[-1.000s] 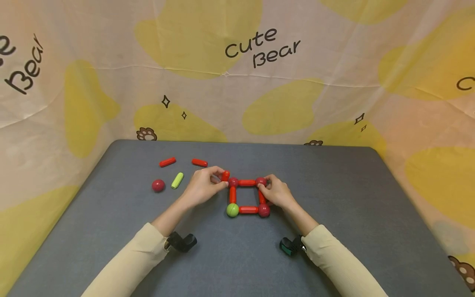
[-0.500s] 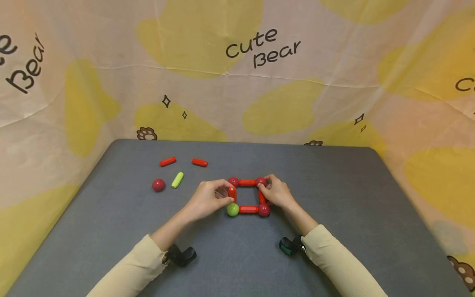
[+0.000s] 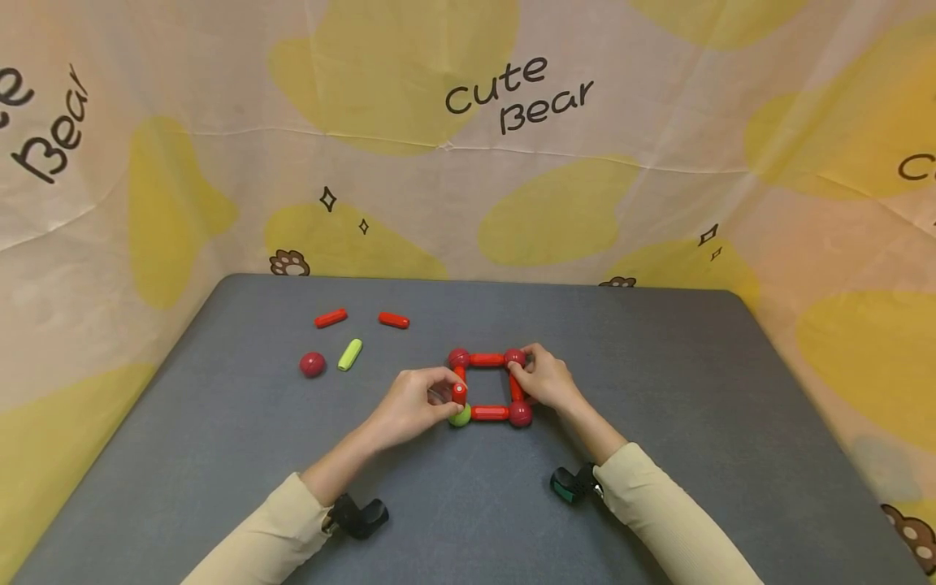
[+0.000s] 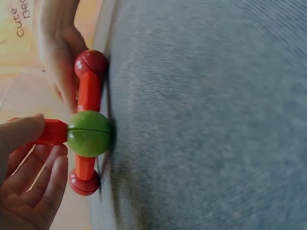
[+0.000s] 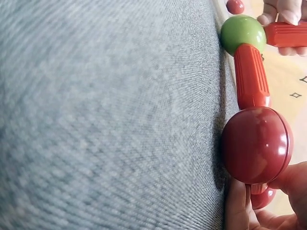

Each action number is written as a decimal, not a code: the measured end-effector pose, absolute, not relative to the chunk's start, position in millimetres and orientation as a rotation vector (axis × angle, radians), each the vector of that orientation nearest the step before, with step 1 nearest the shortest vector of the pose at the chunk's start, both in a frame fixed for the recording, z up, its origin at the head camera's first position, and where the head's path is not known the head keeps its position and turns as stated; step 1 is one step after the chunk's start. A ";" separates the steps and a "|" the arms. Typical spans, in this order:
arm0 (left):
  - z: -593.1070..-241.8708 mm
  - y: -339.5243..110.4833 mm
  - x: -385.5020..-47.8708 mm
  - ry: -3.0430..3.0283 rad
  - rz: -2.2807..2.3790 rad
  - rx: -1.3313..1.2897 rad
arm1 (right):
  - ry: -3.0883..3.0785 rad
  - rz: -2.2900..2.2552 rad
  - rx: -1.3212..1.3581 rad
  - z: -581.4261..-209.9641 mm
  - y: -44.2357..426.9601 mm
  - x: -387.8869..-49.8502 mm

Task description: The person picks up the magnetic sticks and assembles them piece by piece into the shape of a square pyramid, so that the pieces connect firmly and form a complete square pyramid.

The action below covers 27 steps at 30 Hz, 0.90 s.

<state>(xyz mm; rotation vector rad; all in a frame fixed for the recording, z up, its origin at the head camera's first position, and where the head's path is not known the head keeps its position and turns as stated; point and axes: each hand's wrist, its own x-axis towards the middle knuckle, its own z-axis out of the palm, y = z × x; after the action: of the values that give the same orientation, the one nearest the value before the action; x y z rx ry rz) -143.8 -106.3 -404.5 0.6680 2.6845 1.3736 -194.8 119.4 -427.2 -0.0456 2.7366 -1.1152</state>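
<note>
A square of red magnetic rods, with a green ball (image 3: 460, 418) at the near left and dark red balls at the other corners, lies on the table. My left hand (image 3: 415, 403) pinches another red magnetic rod (image 3: 459, 394) between thumb and fingers. In the left wrist view that rod (image 4: 53, 132) stands upright from the green ball (image 4: 89, 134), its end touching it. My right hand (image 3: 550, 382) grips the square's right side by the far right ball (image 3: 515, 357) and the right rod (image 3: 517, 391). The near right ball (image 5: 256, 145) partly hides those fingers in the right wrist view.
Left of the square lie a loose dark red ball (image 3: 312, 365), a light green rod (image 3: 350, 355) and two red rods, one farther left (image 3: 331, 318), the other nearer the middle (image 3: 394, 320). A printed cloth (image 3: 468, 203) hangs behind the grey table (image 3: 658, 366).
My left hand has carried its red rod from beside the far left ball toward me, onto the green ball. My right hand has stayed in place on the square.
</note>
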 end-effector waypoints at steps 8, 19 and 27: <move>-405.4 -106.1 -142.6 2.682 1.377 0.668 | 2.739 -1.122 -0.047 -427.2 120.1 -194.4; -407.9 -112.1 -144.8 2.635 1.370 0.694 | 2.665 -1.234 0.007 -426.2 122.2 -191.6; -407.7 -124.0 -159.8 2.655 1.341 0.612 | 2.591 -1.320 -0.054 -425.5 132.4 -182.5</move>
<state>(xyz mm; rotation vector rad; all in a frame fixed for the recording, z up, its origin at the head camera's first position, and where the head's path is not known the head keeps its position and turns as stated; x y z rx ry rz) -159.8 -124.0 -407.7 0.6116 2.6551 1.3412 -182.5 132.4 -425.5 -0.0540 2.5908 -1.3201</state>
